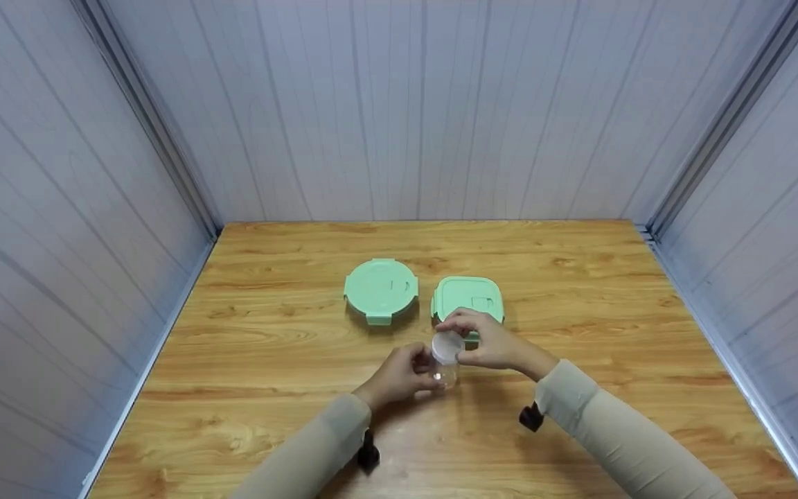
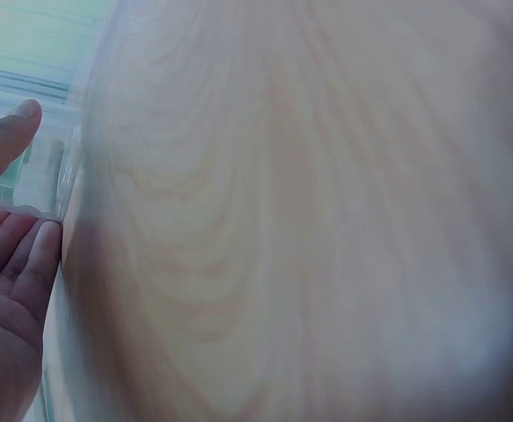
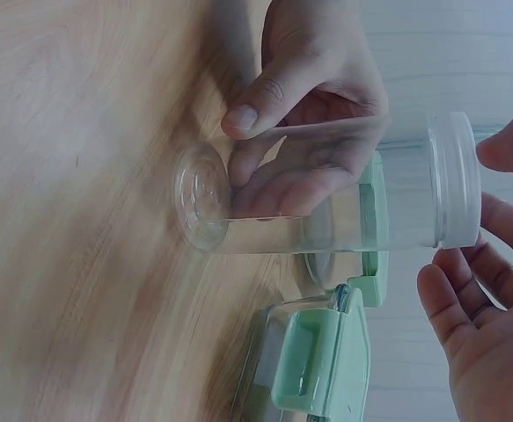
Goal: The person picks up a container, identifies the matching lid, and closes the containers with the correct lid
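A clear, tall cylindrical jar point(image 3: 265, 233) with a translucent white screw lid point(image 3: 458, 180) stands upright on the table, near the middle of the head view. My left hand point(image 1: 404, 374) grips the jar's body low down, its thumb point(image 3: 260, 105) on one side and fingers curled behind. Around the lid, my right hand point(image 1: 496, 343) has thumb and fingertips on opposite sides of the rim. Through the clear wall no contents show. In the left wrist view, part of the jar point(image 2: 40, 180) appears between the left thumb and fingers.
Just behind the right hand is a square glass container with a green lid point(image 1: 465, 291). A round container with a green lid point(image 1: 379, 285) stands to its left. The wooden table point(image 1: 267, 291) is enclosed by pale panel walls point(image 1: 385, 104) at the back and sides.
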### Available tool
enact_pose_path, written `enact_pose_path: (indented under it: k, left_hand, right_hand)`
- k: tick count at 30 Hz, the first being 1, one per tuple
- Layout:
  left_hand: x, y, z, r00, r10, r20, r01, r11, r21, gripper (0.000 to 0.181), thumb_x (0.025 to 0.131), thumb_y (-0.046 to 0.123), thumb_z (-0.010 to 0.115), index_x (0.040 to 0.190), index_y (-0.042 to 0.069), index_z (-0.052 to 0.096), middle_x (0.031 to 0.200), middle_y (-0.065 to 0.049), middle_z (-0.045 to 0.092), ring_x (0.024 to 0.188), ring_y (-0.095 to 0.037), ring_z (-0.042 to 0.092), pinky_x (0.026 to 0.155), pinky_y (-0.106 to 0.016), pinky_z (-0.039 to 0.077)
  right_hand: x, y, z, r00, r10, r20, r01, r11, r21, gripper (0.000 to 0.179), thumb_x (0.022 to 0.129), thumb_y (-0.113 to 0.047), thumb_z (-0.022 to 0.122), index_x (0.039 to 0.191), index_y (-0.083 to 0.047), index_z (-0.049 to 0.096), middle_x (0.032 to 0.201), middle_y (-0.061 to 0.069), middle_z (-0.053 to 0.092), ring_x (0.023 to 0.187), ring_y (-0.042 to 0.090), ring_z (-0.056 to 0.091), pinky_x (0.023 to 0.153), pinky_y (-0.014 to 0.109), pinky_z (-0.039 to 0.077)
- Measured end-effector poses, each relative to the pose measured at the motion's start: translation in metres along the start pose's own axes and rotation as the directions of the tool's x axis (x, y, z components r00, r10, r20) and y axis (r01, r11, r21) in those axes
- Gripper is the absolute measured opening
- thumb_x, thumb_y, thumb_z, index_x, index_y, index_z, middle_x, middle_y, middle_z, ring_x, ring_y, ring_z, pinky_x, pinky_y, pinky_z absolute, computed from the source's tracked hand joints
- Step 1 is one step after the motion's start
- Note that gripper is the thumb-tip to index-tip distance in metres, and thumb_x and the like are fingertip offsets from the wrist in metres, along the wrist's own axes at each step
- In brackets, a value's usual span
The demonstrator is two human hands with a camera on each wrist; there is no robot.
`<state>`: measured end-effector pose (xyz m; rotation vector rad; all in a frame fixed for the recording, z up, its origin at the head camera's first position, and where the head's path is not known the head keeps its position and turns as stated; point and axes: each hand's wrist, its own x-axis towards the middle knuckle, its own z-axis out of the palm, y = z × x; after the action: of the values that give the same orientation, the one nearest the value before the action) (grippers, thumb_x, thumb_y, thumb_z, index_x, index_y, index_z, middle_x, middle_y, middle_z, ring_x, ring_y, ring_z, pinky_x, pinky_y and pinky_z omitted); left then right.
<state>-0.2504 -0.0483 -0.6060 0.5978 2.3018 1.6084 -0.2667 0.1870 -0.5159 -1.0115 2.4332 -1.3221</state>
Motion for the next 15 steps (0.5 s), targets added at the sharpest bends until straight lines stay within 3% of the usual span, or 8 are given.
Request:
enact_pose_path:
  k: [7, 15]
  left_hand:
    - [0.0007, -0.0007, 0.0005, 1.000, -0.010, 0.002, 0.010, 1.000, -0.004, 0.035, 0.087, 0.007, 0.091, 0.112, -0.001, 0.068, 0.113, -0.011, 0.076, 0.111, -0.021, 0.073, 0.104, -0.039, 0.061]
    - [-0.0008, 0.0018, 0.0001, 1.000, 0.006, -0.002, -0.006, 1.000, -0.006, 0.038, 0.086, 0.005, 0.092, 0.109, -0.006, 0.065, 0.108, -0.010, 0.071, 0.099, -0.014, 0.063, 0.089, -0.020, 0.054]
  right_hand:
    - [-0.0046, 0.0025, 0.0016, 0.999, 0.031, -0.036, -0.032, 0.999, -0.033, 0.045, 0.087, -0.005, 0.080, 0.131, -0.004, 0.074, 0.121, 0.011, 0.070, 0.104, 0.019, 0.061, 0.090, 0.040, 0.060]
    - [-0.0069, 0.0034, 0.0060, 0.993, 0.028, -0.113, -0.034, 0.998, -0.050, 0.043, 0.088, -0.021, 0.091, 0.124, -0.005, 0.075, 0.112, 0.008, 0.073, 0.096, 0.013, 0.059, 0.086, 0.033, 0.052]
